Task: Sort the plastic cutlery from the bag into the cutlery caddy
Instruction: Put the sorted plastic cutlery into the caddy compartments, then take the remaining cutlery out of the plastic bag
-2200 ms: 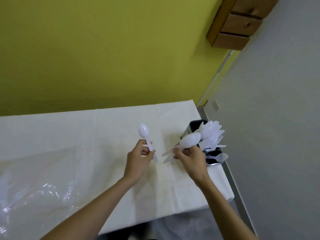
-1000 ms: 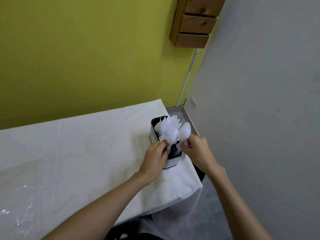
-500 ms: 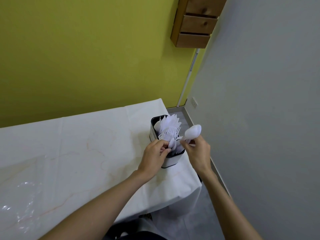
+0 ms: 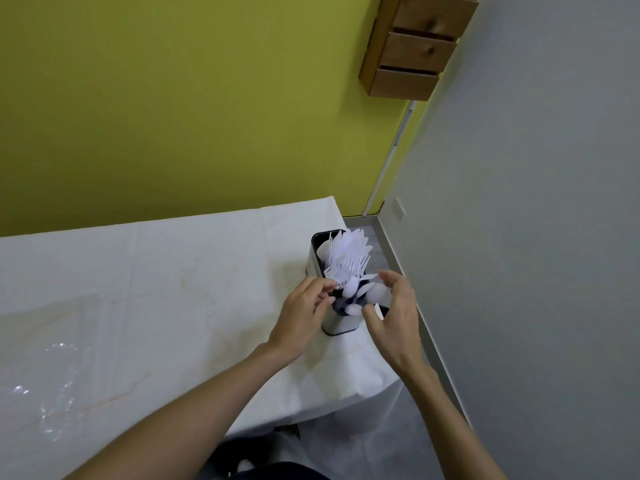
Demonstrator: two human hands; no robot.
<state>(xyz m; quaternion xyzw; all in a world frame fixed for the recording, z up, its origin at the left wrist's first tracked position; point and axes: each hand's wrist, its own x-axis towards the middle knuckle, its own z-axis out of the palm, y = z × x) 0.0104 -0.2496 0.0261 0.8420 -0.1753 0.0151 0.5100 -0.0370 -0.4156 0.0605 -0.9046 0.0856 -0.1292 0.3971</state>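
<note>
A black and steel cutlery caddy (image 4: 340, 323) stands at the table's right edge, packed with white plastic cutlery. Knives and forks (image 4: 349, 252) fill the far compartments, spoons (image 4: 353, 288) the near one. My left hand (image 4: 304, 317) rests at the caddy's near left rim with its fingers loosely curled and nothing in them. My right hand (image 4: 394, 313) hovers at the near right rim, fingers spread around the spoon bowls without gripping any. The clear plastic bag (image 4: 52, 375) lies flat at the table's left.
A white cloth covers the table (image 4: 173, 306), whose right corner ends just past the caddy. A grey wall and floor strip lie to the right. Wooden drawers (image 4: 415, 46) hang on the yellow wall above.
Both hands carried spoons to the caddy. The right hand's spoon has gone down into the near compartment and its fingers have come apart. The left hand has also let go.
</note>
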